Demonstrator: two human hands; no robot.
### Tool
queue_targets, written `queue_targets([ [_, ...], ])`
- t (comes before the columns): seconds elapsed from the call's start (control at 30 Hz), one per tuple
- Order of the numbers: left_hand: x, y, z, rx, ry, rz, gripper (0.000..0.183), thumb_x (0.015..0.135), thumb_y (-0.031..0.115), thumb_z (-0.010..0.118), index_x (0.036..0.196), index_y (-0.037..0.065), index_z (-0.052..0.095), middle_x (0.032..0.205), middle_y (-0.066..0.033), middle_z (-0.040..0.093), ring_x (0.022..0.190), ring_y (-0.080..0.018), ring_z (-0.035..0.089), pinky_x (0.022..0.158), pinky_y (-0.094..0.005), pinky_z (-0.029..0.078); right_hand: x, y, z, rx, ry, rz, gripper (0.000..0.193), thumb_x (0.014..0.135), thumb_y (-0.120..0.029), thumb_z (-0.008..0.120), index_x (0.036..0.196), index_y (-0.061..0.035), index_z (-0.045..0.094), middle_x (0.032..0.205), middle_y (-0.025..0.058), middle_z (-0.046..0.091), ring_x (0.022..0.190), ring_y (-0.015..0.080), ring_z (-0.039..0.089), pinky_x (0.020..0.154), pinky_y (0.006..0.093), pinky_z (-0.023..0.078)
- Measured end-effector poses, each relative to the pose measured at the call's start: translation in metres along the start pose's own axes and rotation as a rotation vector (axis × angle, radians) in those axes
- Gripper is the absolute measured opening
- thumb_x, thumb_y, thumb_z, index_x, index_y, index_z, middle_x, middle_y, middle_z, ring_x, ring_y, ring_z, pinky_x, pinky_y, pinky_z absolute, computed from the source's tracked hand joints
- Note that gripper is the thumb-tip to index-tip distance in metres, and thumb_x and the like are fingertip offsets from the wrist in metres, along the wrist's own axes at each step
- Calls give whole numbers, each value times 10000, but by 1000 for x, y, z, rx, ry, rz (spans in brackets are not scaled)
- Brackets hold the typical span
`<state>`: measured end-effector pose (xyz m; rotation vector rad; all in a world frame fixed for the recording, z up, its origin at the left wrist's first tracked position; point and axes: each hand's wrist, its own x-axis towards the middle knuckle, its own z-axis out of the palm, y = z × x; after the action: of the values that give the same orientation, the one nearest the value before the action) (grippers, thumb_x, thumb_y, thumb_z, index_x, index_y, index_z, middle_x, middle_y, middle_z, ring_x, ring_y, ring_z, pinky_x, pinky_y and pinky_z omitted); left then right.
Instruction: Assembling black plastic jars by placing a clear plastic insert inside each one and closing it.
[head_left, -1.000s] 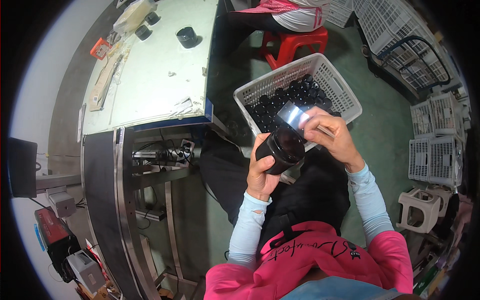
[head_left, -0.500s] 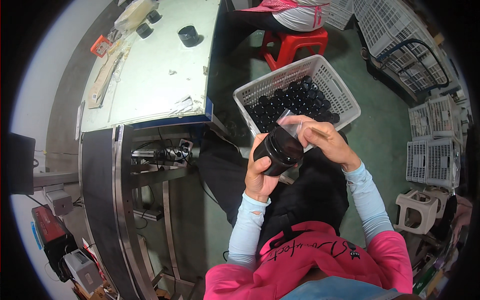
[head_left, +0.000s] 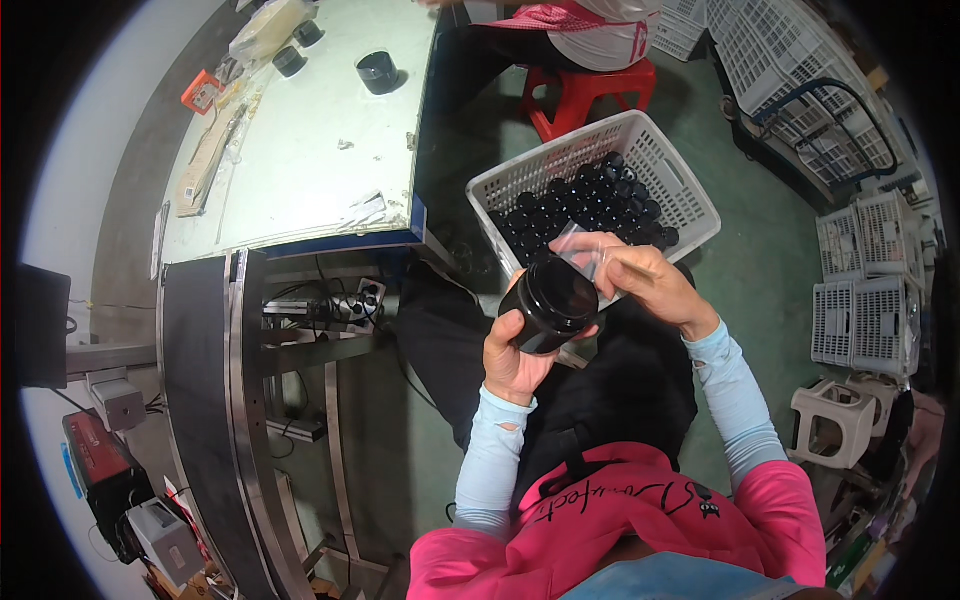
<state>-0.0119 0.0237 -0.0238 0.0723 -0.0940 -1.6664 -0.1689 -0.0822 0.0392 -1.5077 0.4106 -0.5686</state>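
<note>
A glossy black lidded jar (head_left: 552, 300) is tilted in my left hand (head_left: 512, 368), whose fingers wrap round its side and base. My right hand (head_left: 648, 283) pinches a small piece of clear plastic (head_left: 576, 243), which looks like a film or little bag, beside the jar's lid. Whether the plastic touches the lid, I cannot tell. Just beyond my hands, a white perforated crate (head_left: 668, 163) holds many small black round pieces (head_left: 585, 205).
At left stands a pale-topped table (head_left: 300, 150) bearing a black jar (head_left: 377, 72) and scraps. A black belt (head_left: 195, 400) on a metal frame is nearer. Another person sits on a red stool (head_left: 590, 90) behind the crate. Stacked white crates (head_left: 865, 320) line the right.
My left hand has turned the jar so its lid faces me more, and shifted it slightly left. The right hand keeps its pinch on the plastic. The other person's arm has come over the table edge.
</note>
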Motion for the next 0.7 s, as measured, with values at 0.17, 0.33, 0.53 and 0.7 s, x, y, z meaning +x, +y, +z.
queue_targets([
  [0.17,4,-1,-2,97,55,13,682,712,236,634,1278,5,332,1233,-233,422,1098,-363,486,879,-553,436,-1,-4,2,-109,-45,-14,306,895,-232,483,688,-16,547,1160,128,500,971,159,463,863,316,361],
  [0.33,11,-4,8,272,39,102,632,687,184,637,1216,-4,349,1155,-197,464,1041,-323,527,851,-506,477,-1,-12,15,-132,151,-10,182,855,-174,558,776,-11,577,1055,91,536,887,143,490,788,273,392],
  [0.53,16,-2,26,385,114,191,683,684,165,634,1257,-2,303,1166,-195,453,1049,-323,520,807,-485,507,-3,-14,21,-249,288,-121,129,831,-124,585,841,4,595,907,59,566,766,125,509,704,243,416],
  [0.7,17,1,20,442,120,219,717,676,147,641,1274,-17,282,1189,-202,442,1061,-334,512,811,-494,502,-1,-21,22,-304,294,-52,94,821,-64,569,873,1,613,750,46,579,714,120,501,673,249,417],
])
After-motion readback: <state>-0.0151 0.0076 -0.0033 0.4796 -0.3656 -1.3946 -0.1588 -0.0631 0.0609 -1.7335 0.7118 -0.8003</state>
